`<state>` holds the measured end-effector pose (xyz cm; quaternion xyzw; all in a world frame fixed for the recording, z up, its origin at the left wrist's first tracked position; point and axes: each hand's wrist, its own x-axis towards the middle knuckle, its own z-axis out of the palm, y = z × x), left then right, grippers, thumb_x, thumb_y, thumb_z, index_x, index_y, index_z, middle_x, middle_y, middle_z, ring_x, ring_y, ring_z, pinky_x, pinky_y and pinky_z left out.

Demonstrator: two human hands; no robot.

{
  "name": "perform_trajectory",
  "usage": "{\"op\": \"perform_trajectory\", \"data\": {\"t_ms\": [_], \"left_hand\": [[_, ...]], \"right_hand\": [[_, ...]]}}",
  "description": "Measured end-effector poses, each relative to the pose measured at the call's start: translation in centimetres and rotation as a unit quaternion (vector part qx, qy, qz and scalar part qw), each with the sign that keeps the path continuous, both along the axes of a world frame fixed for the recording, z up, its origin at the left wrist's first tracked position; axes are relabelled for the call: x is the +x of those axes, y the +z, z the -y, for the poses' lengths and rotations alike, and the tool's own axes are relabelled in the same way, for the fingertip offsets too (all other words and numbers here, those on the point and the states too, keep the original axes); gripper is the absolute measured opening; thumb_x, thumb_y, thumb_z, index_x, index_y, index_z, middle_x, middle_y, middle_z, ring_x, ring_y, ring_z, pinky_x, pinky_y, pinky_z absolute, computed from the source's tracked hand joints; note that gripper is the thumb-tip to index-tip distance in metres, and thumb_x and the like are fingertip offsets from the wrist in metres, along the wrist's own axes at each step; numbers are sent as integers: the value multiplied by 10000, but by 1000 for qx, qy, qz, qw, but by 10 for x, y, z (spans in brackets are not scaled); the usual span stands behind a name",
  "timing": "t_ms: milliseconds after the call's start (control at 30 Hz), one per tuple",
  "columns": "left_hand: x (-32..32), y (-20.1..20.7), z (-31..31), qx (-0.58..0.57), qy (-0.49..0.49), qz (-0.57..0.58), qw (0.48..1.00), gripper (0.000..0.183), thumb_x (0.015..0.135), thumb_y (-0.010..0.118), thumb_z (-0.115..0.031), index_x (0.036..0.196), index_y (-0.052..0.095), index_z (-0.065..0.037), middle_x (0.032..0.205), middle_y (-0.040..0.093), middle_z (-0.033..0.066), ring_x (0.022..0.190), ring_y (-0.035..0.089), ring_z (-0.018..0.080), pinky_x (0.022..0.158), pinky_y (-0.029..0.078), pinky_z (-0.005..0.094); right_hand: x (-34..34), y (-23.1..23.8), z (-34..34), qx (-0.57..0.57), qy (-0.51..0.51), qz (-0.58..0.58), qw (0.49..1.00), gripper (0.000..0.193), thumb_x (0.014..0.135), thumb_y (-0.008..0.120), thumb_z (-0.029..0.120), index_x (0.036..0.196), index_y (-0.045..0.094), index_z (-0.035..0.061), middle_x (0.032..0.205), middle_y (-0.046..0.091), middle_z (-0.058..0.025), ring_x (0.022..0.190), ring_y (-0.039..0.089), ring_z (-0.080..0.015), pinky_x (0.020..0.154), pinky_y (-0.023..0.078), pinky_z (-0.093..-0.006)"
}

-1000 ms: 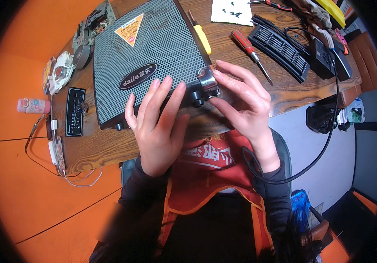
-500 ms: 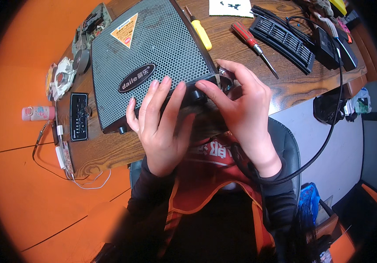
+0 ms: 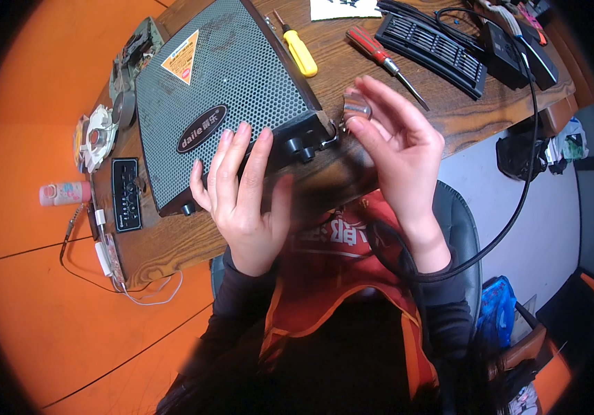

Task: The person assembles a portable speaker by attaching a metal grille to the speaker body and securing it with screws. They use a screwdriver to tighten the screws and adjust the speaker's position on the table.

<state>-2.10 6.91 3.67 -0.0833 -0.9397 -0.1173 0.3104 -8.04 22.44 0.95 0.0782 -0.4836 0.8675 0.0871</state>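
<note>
Left hand (image 3: 245,211) splays on the speaker (image 3: 242,76), right hand (image 3: 411,152) pinches a metal corner (image 3: 357,108) beside it: seemingly removal, next needing setting aside

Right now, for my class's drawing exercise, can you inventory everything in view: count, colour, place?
Table: one, brown, centre.
Speaker box: one, grey and black, left of centre.
Sticker: one, orange, on the box.
Badge: one, black, on the box.
Metal piece: one, silver, beside the box's corner.
Screwdriver: one, yellow-handled, right of the box.
Second screwdriver: one, red-handled, farther right.
Bit case: one, black, upper right.
Paper: one, white, top edge.
Control panel: one, black, table's left end.
Loose parts: several, grey-white, upper left.
Bottle: one, pink, far left.
Thick cable: one, black, right side.
Apron: one, red, bottom centre.
Chair: one, dark green, lower right.
Left fingers: one set, bare, at the box.
Right fingers: one set, bare, on the metal piece.
</note>
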Motion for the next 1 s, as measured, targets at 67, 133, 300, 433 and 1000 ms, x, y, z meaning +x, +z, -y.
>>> {"op": "perform_trajectory", "data": {"t_ms": [67,133,300,433,1000], "left_hand": [[0,-1,0,1,0,-3,1000,485,726,670,-142,1200,572,-127,1259,520,65,1204,452,226,1043,168,421],[-1,-1,0,-4,0,-7,1000,489,725,670,-141,1203,570,-128,1258,521,65,1205,451,226,1043,168,420],[-1,0,1,-8,-3,-6,1000,496,723,671,-140,1207,566,-126,1257,522,66,1204,451,228,1045,166,415],[0,1,1,-8,-3,-3,1000,491,729,669,-150,1207,564,-119,1258,520,71,1204,450,232,1046,166,412],[-1,2,0,-15,-1,-4,1000,484,734,664,-151,1206,562,-121,1258,518,76,1204,448,239,1046,171,412]], "right_hand": [[-8,-4,1,-22,31,-42,998,378,763,641,-85,1130,562,-42,1178,538,-140,1011,586,-188,878,499,-280],[-16,-6,3,-8,64,-96,993,403,737,674,-66,1125,567,-42,1194,526,-138,1040,576,-201,905,486,-293],[-24,-9,4,270,-22,-243,932,473,672,724,7,1129,603,5,1146,560,-146,1045,562,-217,854,465,-286],[-24,-9,6,248,-24,-213,945,463,669,724,0,1117,612,18,1044,589,-122,965,583,-195,800,474,-265],[-23,-8,2,289,-53,-265,918,409,706,663,-20,1102,609,64,926,629,-91,838,626,-222,722,505,-295]]}}
